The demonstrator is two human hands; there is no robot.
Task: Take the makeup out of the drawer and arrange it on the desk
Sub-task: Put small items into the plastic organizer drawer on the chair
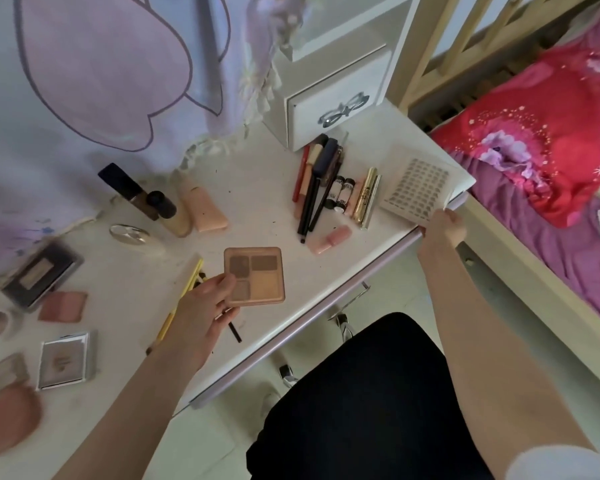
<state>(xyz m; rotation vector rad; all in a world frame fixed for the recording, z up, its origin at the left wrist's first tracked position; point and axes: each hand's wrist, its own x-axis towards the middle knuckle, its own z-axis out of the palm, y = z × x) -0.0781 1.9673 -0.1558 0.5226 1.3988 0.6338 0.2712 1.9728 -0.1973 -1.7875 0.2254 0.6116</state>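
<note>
My left hand (201, 310) grips the lower left corner of a pink eyeshadow palette (257, 271) with brown and tan pans, held over the white desk (146, 292). My right hand (442, 230) pinches the near edge of a sticker sheet (416, 185) at the desk's right front corner. A yellow pencil (184, 296) and a thin black stick (234, 332) lie under my left hand. Pencils, a dark case and small tubes (329, 181) lie in a row by a small white drawer box (329, 102). A pink lipstick (329, 240) lies nearer.
Bottles and a pink tube (174, 206) stand at the back left. Compacts and boxes (63, 358) crowd the left edge, with a dark case (42, 271) behind. A wooden bed frame (430, 46) with red bedding (541, 147) is close on the right. A black chair seat (361, 393) sits below.
</note>
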